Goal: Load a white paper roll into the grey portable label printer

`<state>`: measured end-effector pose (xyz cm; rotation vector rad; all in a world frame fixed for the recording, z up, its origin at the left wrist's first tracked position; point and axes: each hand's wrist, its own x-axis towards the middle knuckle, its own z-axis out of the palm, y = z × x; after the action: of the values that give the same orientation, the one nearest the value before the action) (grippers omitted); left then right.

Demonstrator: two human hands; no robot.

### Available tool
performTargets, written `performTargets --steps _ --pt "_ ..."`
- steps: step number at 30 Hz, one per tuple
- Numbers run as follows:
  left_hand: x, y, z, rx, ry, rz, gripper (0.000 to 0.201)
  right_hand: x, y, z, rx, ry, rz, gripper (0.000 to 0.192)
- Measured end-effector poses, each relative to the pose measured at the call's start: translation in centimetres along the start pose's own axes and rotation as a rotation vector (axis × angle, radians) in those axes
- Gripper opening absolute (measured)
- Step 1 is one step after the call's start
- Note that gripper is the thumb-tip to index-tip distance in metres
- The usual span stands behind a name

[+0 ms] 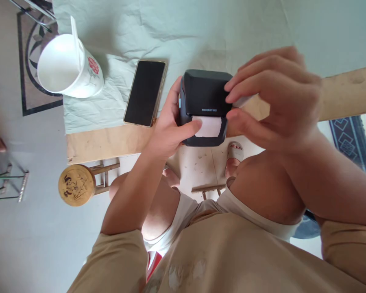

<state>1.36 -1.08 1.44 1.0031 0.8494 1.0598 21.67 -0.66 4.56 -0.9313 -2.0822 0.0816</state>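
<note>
Khaki cloth of the person's shirt (247, 252) lay nearest the camera, filling the bottom of the frame. Beyond it, the surface (110, 140) stretched across the top, covered in a creased pale green cloth (177, 24), with a bare wooden strip along its near edge. Pale shorts (173, 219) and bent legs showed around the lower middle.

Right of centre, the right grip (277, 95) hovered with its fingers curved and thumb apart, slightly blurred. A small pale piece (244, 101) showed between fingers and thumb; whether it was pinched, or whether the fingertips touched the printer, could not be made out.

At upper left, a white container (88, 83) with a red flower on its wall stood on the cloth. The left grip (171, 128) was clasped around the left side of a black label printer (205, 91), which sat at the centre of the frame over the wooden edge, NIIMBOT lettering on its lid.

Between container and printer lay a phone (145, 93), dark screen up. A round wooden stool (75, 185) showed at lower left. Smallest, a white label strip (212, 128) protruded below the printer's lid, the left thumb resting on it.
</note>
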Motion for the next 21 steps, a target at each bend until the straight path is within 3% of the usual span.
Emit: performTargets --steps 3,6,11,16,21 --pt "-0.2 0.1 0.4 -0.043 -0.017 0.034 0.055 -0.1 -0.5 0.1 -0.039 -0.101 0.026 0.022" --pt "-0.4 0.3 1.0 -0.046 0.046 0.035 0.038 0.0 -0.8 0.3 -0.051 -0.146 0.091 0.029" --pt "-0.4 0.2 1.2 -0.018 0.096 -0.02 0.037 0.0 -1.1 0.7 -0.051 -0.191 0.139 0.033" --pt "-0.4 0.2 1.1 -0.019 0.082 0.017 0.034 0.0 -1.8 1.2 -0.171 -0.167 0.219 0.034" --pt "-0.4 0.4 1.3 -0.075 0.023 0.087 0.038 -0.1 -1.3 1.2 -0.103 -0.127 0.194 0.033"
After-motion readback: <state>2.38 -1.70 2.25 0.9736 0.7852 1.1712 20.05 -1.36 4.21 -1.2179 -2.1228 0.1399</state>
